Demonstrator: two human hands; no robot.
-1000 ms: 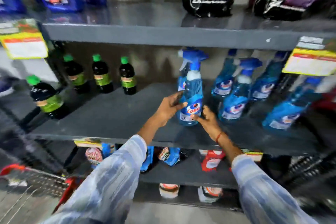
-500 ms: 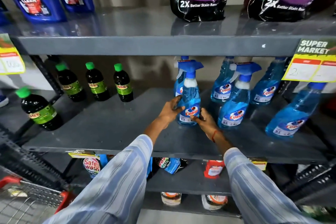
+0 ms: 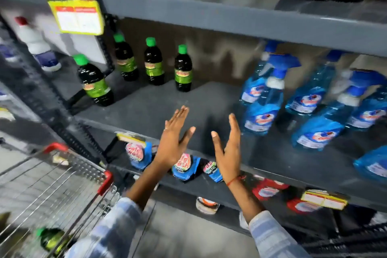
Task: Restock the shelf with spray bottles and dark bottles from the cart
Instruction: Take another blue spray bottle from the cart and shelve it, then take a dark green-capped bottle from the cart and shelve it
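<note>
Both hands are hovering empty in front of a grey metal shelf [image 3: 159,109]. The left hand [image 3: 174,142] and the right hand [image 3: 227,148] are spread open, palms facing each other, gripping nothing.

To the right, blue spray bottles [image 3: 261,109] are standing in a loose cluster on the shelf: translucent plastic, tapering shoulders, blue trigger heads, glossy labels. To the left, four dark bottles [image 3: 183,71] with green caps and green labels are standing well apart, rounded and shiny. Bare shelf is lying between the two groups. At the lower left, a wire cart [image 3: 69,176] with red corner trim is holding one more dark bottle [image 3: 53,239] lying on its side.

The picture is blurring, so finer detail is unclear. The likely risk: the spray bottles are tall, narrow-based and crowded, so a careless sleeve or a hurried placement could be tipping one into its neighbours. The smooth painted shelf probably offers little grip against sliding.
</note>
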